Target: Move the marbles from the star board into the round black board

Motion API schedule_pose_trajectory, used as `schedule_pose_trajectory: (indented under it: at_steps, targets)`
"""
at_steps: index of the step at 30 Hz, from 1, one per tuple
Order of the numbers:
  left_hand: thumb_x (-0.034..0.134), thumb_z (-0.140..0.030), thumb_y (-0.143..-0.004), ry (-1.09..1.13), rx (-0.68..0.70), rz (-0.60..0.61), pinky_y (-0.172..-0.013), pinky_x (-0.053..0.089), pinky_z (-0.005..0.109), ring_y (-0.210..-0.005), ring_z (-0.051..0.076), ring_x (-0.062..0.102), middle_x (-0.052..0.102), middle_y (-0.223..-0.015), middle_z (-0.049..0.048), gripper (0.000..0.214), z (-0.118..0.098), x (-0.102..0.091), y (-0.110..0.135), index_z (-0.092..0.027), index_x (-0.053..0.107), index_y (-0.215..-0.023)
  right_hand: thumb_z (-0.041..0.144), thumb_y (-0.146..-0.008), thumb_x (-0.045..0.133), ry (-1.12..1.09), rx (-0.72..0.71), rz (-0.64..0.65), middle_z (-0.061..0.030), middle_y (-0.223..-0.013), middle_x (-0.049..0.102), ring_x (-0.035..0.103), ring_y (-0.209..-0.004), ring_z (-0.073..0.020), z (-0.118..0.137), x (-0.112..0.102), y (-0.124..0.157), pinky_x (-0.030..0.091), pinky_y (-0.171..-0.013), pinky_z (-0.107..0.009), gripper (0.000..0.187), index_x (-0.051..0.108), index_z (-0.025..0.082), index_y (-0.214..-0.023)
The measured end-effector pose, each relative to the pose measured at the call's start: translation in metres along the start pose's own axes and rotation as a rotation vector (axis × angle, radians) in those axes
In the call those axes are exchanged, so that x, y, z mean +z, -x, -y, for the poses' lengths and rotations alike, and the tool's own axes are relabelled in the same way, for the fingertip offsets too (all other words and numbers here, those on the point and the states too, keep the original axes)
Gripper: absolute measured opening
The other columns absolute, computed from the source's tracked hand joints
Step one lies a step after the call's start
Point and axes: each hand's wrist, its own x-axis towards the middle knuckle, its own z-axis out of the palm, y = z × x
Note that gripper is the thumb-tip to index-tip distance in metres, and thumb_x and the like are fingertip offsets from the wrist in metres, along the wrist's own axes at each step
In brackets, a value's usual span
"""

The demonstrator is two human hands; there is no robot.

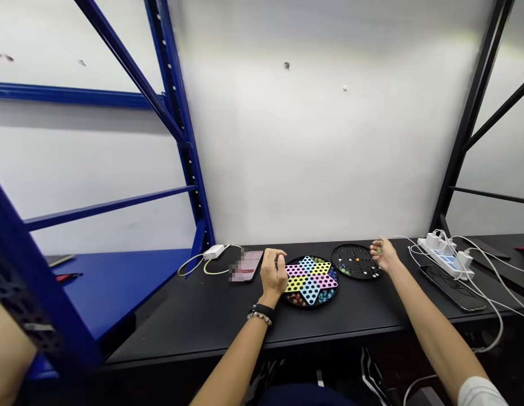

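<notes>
Head view, hands (pixel 273 274) (pixel 384 254) apart, marble board (pixel 310 280) between

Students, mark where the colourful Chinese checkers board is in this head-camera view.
In the head view, the Chinese checkers board lies on the black desk, just right of the left hand at its edge, with a round black marble board beside it to the right.

No wording is reading clearly here: the phone screen (pixel 248 265) is showing only blurred, pixelated reddish content, and the markings on the white power strip (pixel 445 258) are appearing too small to make out.
</notes>
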Motion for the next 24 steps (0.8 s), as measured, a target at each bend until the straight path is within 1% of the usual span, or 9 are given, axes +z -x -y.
schedule_pose_trajectory:
  at_steps: [4, 7, 9, 11, 14, 17, 19, 22, 24]
  targets:
    - [0.037, -0.025, -0.093, -0.002, -0.003, 0.004, -0.073, 0.045, 0.032, -0.078, 0.019, 0.054, 0.055, -0.084, 0.0032, 0.022, -0.001, 0.0, 0.0, -0.021, 0.055, -0.082, 0.035, -0.091, 0.043, 0.113, -0.009, 0.138, -0.0014, -0.058, 0.053, 0.043, -0.048, -0.0116, -0.001, 0.026, 0.015, 0.031, -0.048, -0.025, 0.029, 0.052, 0.02, -0.068]
    - [0.037, -0.026, -0.093, 0.005, -0.012, 0.023, -0.072, 0.045, 0.031, -0.077, 0.018, 0.055, 0.055, -0.084, 0.0031, 0.022, -0.001, -0.001, 0.0, -0.021, 0.055, -0.082, 0.035, -0.086, 0.056, 0.341, -0.124, 0.202, -0.0032, -0.064, 0.059, 0.055, -0.063, -0.015, -0.007, 0.058, 0.036, 0.036, -0.059, -0.025, 0.026, 0.056, 0.018, -0.066]
    - [0.036, -0.026, -0.094, 0.005, -0.019, 0.031, -0.072, 0.045, 0.031, -0.076, 0.018, 0.055, 0.055, -0.083, 0.0029, 0.023, -0.001, -0.001, 0.0, -0.021, 0.055, -0.082, 0.036, -0.091, 0.051, 0.702, -0.297, 0.251, -0.0064, -0.077, 0.066, 0.062, -0.076, -0.0194, -0.009, 0.074, 0.049, 0.039, -0.067, -0.028, 0.025, 0.059, 0.019, -0.076]
    - [0.036, -0.027, -0.094, 0.002, -0.021, 0.035, -0.073, 0.046, 0.031, -0.076, 0.018, 0.055, 0.054, -0.083, 0.0028, 0.023, -0.001, -0.001, 0.001, -0.021, 0.055, -0.081, 0.036, -0.097, 0.041, 1.019, -0.439, 0.305, -0.01, -0.092, 0.07, 0.065, -0.085, -0.023, -0.009, 0.084, 0.058, 0.04, -0.072, -0.031, 0.027, 0.061, 0.019, -0.092]
    - [0.036, -0.027, -0.094, 0.003, -0.026, 0.036, -0.073, 0.046, 0.031, -0.076, 0.018, 0.055, 0.055, -0.084, 0.0029, 0.024, 0.0, 0.0, 0.001, -0.021, 0.055, -0.081, 0.034, -0.102, 0.029, 1.211, -0.522, 0.372, -0.0137, -0.104, 0.07, 0.067, -0.092, -0.0252, -0.005, 0.085, 0.065, 0.042, -0.077, -0.033, 0.035, 0.06, 0.019, -0.108]
    - [0.036, -0.028, -0.094, 0.004, -0.034, 0.038, -0.073, 0.046, 0.032, -0.077, 0.018, 0.055, 0.055, -0.085, 0.0032, 0.024, 0.0, 0.0, 0.001, -0.021, 0.055, -0.081, 0.036, -0.102, 0.027, 1.231, -0.547, 0.394, -0.0138, -0.106, 0.07, 0.066, -0.094, -0.0246, -0.005, 0.079, 0.068, 0.042, -0.081, -0.033, 0.039, 0.062, 0.019, -0.106]
    - [0.036, -0.028, -0.094, 0.005, -0.034, 0.043, -0.073, 0.046, 0.032, -0.076, 0.018, 0.055, 0.055, -0.084, 0.0032, 0.024, 0.0, 0.0, 0.001, -0.021, 0.055, -0.082, 0.038, -0.101, 0.031, 1.204, -0.548, 0.378, -0.0127, -0.1, 0.07, 0.066, -0.091, -0.0237, -0.008, 0.074, 0.07, 0.041, -0.08, -0.032, 0.038, 0.064, 0.019, -0.099]
    - [0.036, -0.028, -0.094, 0.006, -0.026, 0.042, -0.072, 0.045, 0.032, -0.077, 0.018, 0.055, 0.055, -0.084, 0.0034, 0.024, 0.0, -0.001, 0.001, -0.021, 0.055, -0.081, 0.039, -0.097, 0.039, 1.067, -0.532, 0.342, -0.0076, -0.078, 0.066, 0.061, -0.075, -0.0198, -0.013, 0.067, 0.068, 0.04, -0.071, -0.029, 0.037, 0.062, 0.019, -0.076]
    - [0.036, -0.027, -0.094, 0.006, -0.022, 0.043, -0.072, 0.046, 0.032, -0.077, 0.018, 0.055, 0.056, -0.085, 0.0034, 0.024, -0.001, -0.001, 0.001, -0.021, 0.055, -0.081, 0.039, -0.096, 0.04, 0.889, -0.501, 0.321, -0.0024, -0.062, 0.056, 0.052, -0.06, -0.0153, -0.012, 0.062, 0.062, 0.036, -0.062, -0.027, 0.041, 0.052, 0.02, -0.061]
